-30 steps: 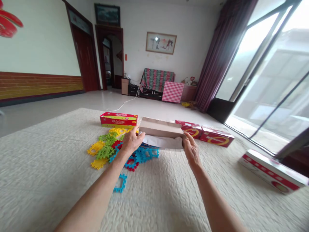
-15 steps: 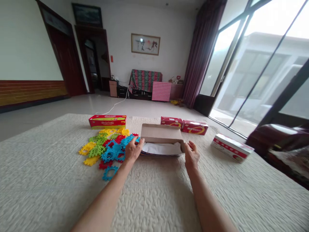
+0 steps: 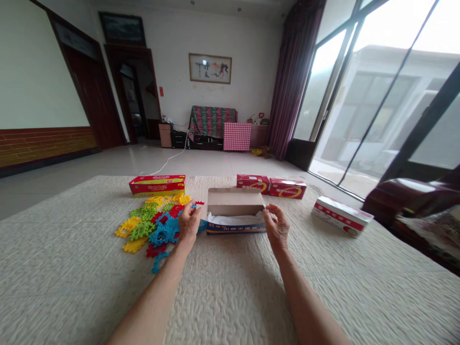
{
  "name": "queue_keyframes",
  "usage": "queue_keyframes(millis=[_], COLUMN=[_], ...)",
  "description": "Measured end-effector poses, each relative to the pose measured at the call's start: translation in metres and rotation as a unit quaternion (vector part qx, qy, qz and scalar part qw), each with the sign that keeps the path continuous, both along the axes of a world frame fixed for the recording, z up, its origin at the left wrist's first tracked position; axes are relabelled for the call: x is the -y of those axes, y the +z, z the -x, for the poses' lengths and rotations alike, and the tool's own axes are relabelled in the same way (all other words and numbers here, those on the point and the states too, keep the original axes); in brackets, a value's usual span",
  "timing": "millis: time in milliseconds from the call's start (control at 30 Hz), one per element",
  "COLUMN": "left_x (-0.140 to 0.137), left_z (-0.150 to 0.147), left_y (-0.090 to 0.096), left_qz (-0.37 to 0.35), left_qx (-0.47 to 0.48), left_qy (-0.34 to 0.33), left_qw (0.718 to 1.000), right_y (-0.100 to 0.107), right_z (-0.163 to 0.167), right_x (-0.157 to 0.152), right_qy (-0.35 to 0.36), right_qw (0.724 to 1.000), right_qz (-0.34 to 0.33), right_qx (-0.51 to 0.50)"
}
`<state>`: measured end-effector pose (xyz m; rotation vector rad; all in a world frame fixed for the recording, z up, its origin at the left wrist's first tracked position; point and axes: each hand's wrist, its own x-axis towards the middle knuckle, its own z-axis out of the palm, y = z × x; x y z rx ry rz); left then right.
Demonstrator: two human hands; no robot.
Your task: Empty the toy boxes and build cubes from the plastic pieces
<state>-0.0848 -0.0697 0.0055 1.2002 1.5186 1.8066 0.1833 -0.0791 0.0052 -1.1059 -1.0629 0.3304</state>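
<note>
An open cardboard box [image 3: 235, 229], dark blue and orange in front, rests before me with its lid [image 3: 235, 197] raised at the back. White lining [image 3: 233, 219] lies inside it. My right hand [image 3: 277, 224] pinches the box's right edge between thumb and fingers. To the left of the box, apart from it, my left hand [image 3: 189, 221] hovers by the pile of plastic gear-shaped building pieces [image 3: 143, 227], its fingers loosely apart with nothing seen in them. Blue, red, green and yellow pieces make up the pile, and the hand hides part of it.
A red and yellow box [image 3: 157, 186] stands behind the pile. Two red boxes [image 3: 252, 184] sit behind the open box, and a white and red box [image 3: 342, 216] is farther right. Everything lies on a cream quilted cover [image 3: 230, 287]. Dark red furniture [image 3: 406, 201] borders the right side.
My left hand has left the box's left side and moved left toward the pile. The box's printed front has come into view. My right hand stays at the right edge.
</note>
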Motion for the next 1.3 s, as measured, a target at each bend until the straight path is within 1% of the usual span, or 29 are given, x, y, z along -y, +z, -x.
queue_keyframes(millis=[67,133,267,333,433,500,600,667,800,867,933,1100,1167,1233,1300], left_x=[0.003,0.005,0.006,0.004,0.002,0.002,0.002,0.003,0.004,0.003,0.003,0.003,0.002,0.002,0.0], left_z=[-0.002,-0.005,-0.01,-0.012,-0.012,-0.012,-0.012,-0.012,-0.012,-0.012,-0.013,-0.013,-0.013,-0.013,-0.012], left_y=[0.005,0.007,0.004,0.0,-0.005,-0.007,-0.007,-0.006,-0.005,-0.005,-0.005,-0.002,-0.001,-0.001,-0.002], left_qz=[-0.005,-0.007,-0.007,-0.007,-0.006,0.0,0.006,0.004,0.009,0.012,0.015,0.028,0.031,0.03,0.029], left_qx=[-0.024,-0.038,-0.04,-0.06,-0.08,-0.076,-0.065,-0.06,-0.048,-0.039,-0.037,-0.065,-0.079,-0.087,-0.086], left_qy=[-0.011,-0.035,-0.076,-0.071,-0.066,-0.073,-0.09,-0.091,-0.087,-0.086,-0.085,-0.074,-0.072,-0.072,-0.076], left_qw=[1.0,0.999,0.996,0.996,0.995,0.994,0.994,0.994,0.995,0.995,0.996,0.995,0.994,0.993,0.993], right_y=[0.001,0.002,-0.003,-0.006,-0.009,-0.008,-0.005,-0.003,-0.001,0.0,0.003,0.011,0.014,0.015,0.015], right_z=[0.001,0.0,-0.006,-0.011,-0.016,-0.019,-0.022,-0.024,-0.023,-0.021,-0.019,-0.017,-0.019,-0.021,-0.021], right_x=[0.002,0.002,-0.005,-0.009,-0.013,-0.013,-0.011,-0.01,-0.009,-0.008,-0.006,0.005,0.01,0.012,0.012], right_qy=[0.015,0.009,-0.014,-0.012,0.009,0.042,0.136,0.178,0.173,0.192,0.209,0.18,0.187,0.202,0.184], right_qw=[1.0,0.999,0.999,0.998,0.996,0.995,0.984,0.977,0.981,0.977,0.974,0.977,0.974,0.972,0.977], right_qz=[0.019,0.039,0.043,0.055,0.088,0.094,0.098,0.095,0.062,0.054,0.06,0.11,0.123,0.12,0.105], right_qx=[0.015,0.011,0.006,0.013,0.009,-0.011,-0.059,-0.073,-0.067,-0.073,-0.071,-0.01,0.01,0.022,0.027])
